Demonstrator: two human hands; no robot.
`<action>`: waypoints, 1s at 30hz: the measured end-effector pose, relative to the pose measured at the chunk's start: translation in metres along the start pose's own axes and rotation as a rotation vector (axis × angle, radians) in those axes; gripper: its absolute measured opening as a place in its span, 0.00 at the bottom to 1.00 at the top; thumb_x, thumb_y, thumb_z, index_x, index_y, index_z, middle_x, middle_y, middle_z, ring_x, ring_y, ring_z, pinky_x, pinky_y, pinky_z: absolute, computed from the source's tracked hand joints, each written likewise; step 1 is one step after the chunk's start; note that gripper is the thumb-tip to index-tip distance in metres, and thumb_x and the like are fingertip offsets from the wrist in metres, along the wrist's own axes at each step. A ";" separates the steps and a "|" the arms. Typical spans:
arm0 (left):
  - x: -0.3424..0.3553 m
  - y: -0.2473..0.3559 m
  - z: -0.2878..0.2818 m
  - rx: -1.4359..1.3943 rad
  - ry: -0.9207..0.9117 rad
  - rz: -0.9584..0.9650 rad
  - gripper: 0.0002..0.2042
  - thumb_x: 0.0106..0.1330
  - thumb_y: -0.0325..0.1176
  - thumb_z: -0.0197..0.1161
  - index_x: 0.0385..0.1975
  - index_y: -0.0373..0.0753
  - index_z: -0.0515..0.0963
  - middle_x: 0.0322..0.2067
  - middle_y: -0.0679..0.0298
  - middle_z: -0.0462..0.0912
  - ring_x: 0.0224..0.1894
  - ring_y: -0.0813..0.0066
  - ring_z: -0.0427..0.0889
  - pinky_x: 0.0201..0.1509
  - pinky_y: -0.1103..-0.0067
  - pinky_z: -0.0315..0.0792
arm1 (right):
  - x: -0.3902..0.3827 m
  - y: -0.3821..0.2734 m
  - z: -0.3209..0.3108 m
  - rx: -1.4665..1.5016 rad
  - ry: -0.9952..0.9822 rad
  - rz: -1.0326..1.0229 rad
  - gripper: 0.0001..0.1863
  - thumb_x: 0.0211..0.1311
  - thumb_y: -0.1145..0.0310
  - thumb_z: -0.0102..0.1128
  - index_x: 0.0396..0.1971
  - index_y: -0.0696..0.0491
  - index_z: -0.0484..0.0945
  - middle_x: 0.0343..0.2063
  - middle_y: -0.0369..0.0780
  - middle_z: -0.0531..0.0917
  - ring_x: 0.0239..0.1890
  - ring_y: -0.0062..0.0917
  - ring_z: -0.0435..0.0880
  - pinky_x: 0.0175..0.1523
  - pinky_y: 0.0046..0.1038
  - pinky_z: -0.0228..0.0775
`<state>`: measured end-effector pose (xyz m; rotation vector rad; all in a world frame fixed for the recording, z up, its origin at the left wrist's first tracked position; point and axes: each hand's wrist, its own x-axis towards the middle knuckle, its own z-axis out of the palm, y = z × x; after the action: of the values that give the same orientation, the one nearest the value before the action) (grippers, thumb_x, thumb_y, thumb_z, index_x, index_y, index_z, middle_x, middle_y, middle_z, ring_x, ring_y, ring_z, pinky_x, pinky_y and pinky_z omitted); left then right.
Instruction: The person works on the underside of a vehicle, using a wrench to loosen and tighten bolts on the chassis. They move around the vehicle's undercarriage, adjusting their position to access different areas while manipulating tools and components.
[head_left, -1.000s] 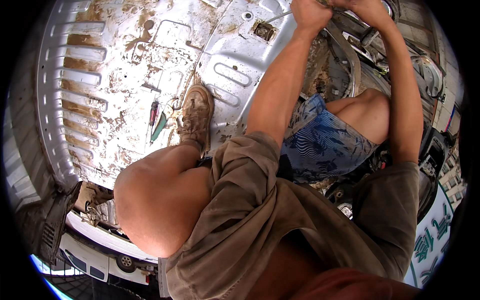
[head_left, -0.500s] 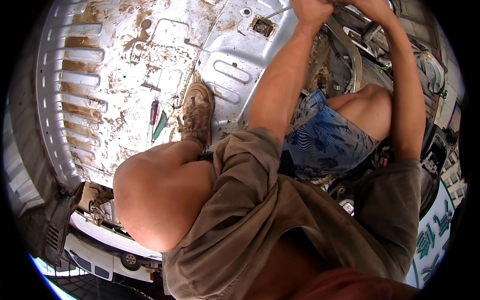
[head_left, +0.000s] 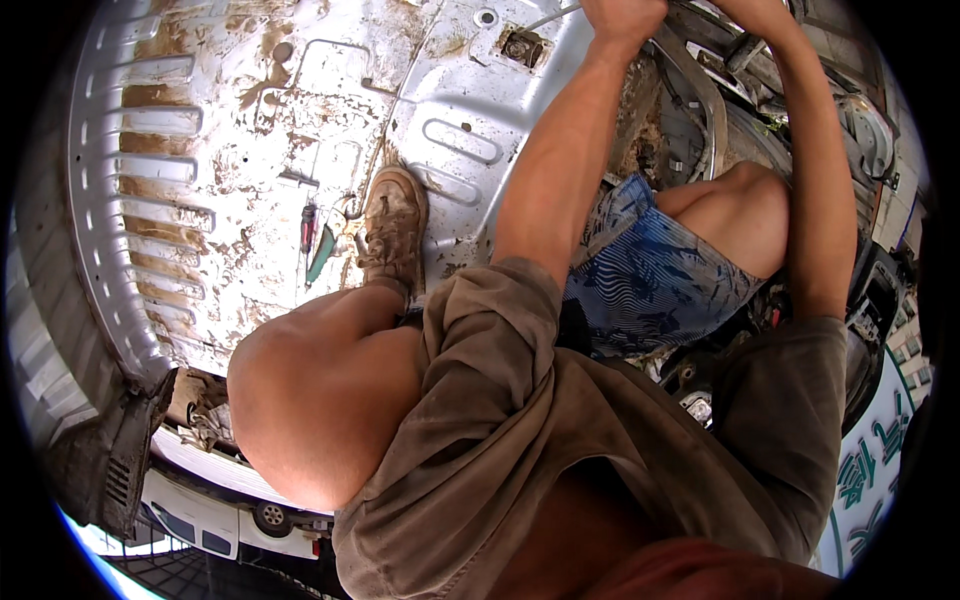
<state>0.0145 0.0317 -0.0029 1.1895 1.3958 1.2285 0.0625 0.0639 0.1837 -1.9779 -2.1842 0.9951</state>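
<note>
At the top edge my left hand [head_left: 625,17] is closed, with a thin metal rod [head_left: 553,17] sticking out of its left side over the silver sheet-metal floor panel [head_left: 465,90]. The rod's other end is hidden. To the right, my right hand [head_left: 750,14] is cut off by the upper edge, so its fingers and anything in them do not show. Both arms stretch forward past a curved metal frame bar [head_left: 712,110]. Left of my shoe [head_left: 395,215] lie a screwdriver [head_left: 308,228] with a red and black handle and a green-handled tool [head_left: 321,255].
A square opening [head_left: 520,47] in the panel sits left of my left hand. Exposed vehicle metalwork [head_left: 865,140] stands at the right. Behind, at lower left, is a white vehicle [head_left: 190,515]; a white sign [head_left: 868,470] stands at lower right.
My right hand has shifted slightly right and up, farther out of the picture, widening the gap to my left hand. The left hand still grips the rod.
</note>
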 end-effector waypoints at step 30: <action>0.004 0.001 0.004 0.119 -0.110 -0.003 0.18 0.59 0.48 0.62 0.26 0.37 0.85 0.23 0.47 0.83 0.29 0.45 0.84 0.33 0.57 0.74 | 0.006 0.012 -0.005 -0.396 0.086 0.184 0.20 0.39 0.56 0.76 0.26 0.58 0.87 0.19 0.46 0.85 0.22 0.28 0.83 0.31 0.33 0.75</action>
<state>0.0181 0.0360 -0.0024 1.3165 1.4040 1.0734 0.0744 0.0714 0.1791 -2.3695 -2.3284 0.5018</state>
